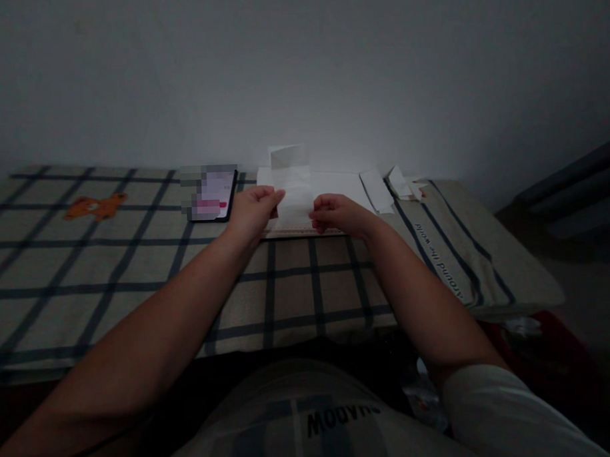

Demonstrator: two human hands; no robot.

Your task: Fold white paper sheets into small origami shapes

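A white sheet of paper (294, 185) stands up between my two hands, its top edge folded over. My left hand (254, 210) pinches its left edge with fingers closed. My right hand (334, 214) pinches the lower right edge, also closed. Under the sheet lies a larger white paper pad (341, 184) on a checked cloth (136, 261) that covers the surface in front of me.
A phone (211, 195) with a lit screen lies just left of my left hand. Folded paper pieces (376, 189) and small scraps (398, 182) lie to the right. A plain wall rises behind. The cloth's right edge drops off near a dark floor.
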